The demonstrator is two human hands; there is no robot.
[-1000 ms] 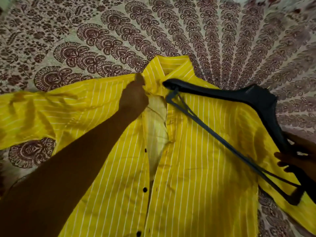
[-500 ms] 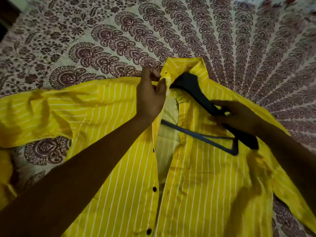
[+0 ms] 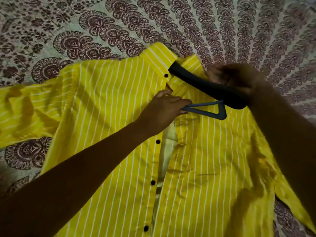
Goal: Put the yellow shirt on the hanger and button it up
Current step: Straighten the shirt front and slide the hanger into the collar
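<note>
The yellow white-striped shirt [image 3: 106, 103] lies face up and unbuttoned on the bed, its front edges parted down the middle. Black buttons [image 3: 158, 141] run along the left panel's edge. The black hanger [image 3: 193, 81] lies slanted across the neck opening, its upper-left end tucked under the left collar and shoulder. The rest sits on top of the right panel. My left hand [image 3: 165, 108] grips the hanger's thin lower bar, thumb near the left panel's edge. My right hand [image 3: 232, 77], blurred, grips the thick arm by the right collar. The hanger's hook is hidden.
A bedsheet [image 3: 119, 28] with a dark red peacock-feather print covers the whole surface under the shirt. The shirt's left sleeve [image 3: 25, 113] spreads out to the left, and the right sleeve [image 3: 290, 202] runs under my right forearm.
My left hand let go of the collar and dropped to the hanger's lower bar. The hanger's end slid under the left collar. The left panel now lies flat.
</note>
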